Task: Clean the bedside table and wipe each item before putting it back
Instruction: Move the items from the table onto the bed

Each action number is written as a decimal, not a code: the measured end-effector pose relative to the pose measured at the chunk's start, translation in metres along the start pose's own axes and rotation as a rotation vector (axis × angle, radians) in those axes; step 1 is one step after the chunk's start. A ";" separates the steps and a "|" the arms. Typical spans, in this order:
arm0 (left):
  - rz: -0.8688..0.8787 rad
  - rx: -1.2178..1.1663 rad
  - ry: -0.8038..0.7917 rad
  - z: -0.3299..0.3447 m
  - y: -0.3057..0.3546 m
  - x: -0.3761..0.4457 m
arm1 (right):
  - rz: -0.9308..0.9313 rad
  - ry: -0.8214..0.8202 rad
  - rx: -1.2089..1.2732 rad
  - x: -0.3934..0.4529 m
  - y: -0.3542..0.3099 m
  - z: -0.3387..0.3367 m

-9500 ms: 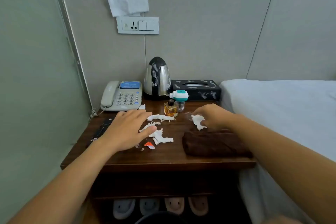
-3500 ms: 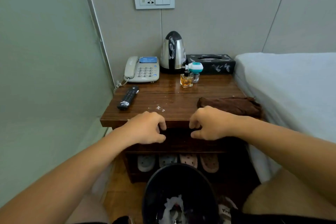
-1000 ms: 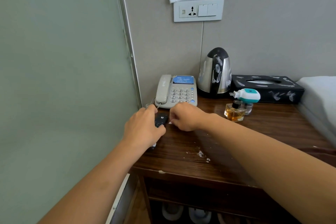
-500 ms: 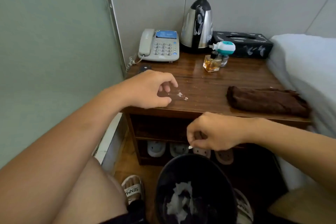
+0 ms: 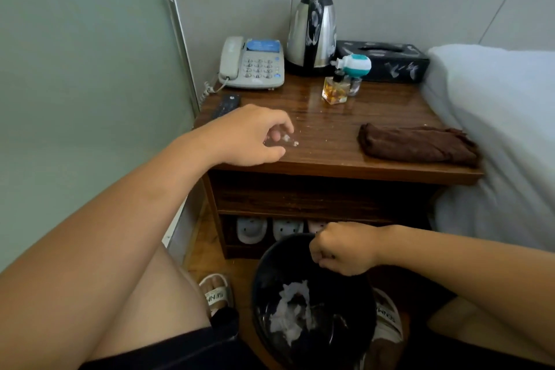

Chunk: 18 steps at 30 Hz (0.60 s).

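Bedside table: wooden top, dusted with small white paper crumbs near front left edge; wiping not yet begun, judging by the debris.
Left hand: over front left corner of table, fingers loosely curled toward the crumbs; whether any crumb is pinched cannot be told.
Right hand: below table front, above rim of black bin; fingers clenched, contents, if any, hidden.
Cloth: brown, folded, on right front of table; soft, limp, best gathered by a full handful mid-fold.
Perfume bottle: glass, mid-table toward the back; probably fragile and slippery, better taken by the flat sides.
Kettle: back of table; probably heavy, handle not clearly visible.
Phone: back left of table, corded; lift base and handset together.
Remote: left edge of table, behind left hand; light, rigid.
Tissue box: back right of table.
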<state>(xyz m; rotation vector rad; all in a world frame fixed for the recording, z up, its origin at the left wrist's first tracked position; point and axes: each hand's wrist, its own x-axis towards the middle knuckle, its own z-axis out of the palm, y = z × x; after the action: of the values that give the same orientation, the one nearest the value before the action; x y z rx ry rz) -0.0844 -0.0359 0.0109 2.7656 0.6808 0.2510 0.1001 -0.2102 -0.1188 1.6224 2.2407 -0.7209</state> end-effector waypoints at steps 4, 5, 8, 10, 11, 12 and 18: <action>-0.191 0.123 0.141 -0.001 -0.032 0.007 | -0.035 0.349 0.111 -0.020 -0.001 -0.070; -0.242 0.134 0.170 0.000 -0.040 0.008 | -0.026 0.473 0.153 -0.022 0.005 -0.089; -0.356 0.099 0.237 0.000 -0.056 0.018 | 0.064 0.842 0.200 -0.021 0.034 -0.143; -0.416 0.082 0.264 0.002 -0.063 0.024 | 0.189 1.000 0.236 -0.013 0.060 -0.170; -0.459 0.078 0.272 0.003 -0.066 0.026 | 0.289 1.053 0.259 -0.006 0.076 -0.179; -0.503 0.075 0.282 0.004 -0.070 0.028 | 0.417 1.082 0.280 0.003 0.092 -0.188; -0.703 0.070 0.216 0.005 -0.088 0.041 | 0.822 0.976 0.274 0.043 0.134 -0.208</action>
<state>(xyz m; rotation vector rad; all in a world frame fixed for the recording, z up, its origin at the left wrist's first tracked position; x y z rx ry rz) -0.0851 0.0568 -0.0168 2.3828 1.6720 0.3714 0.2250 -0.0296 0.0027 3.2045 1.5905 0.0430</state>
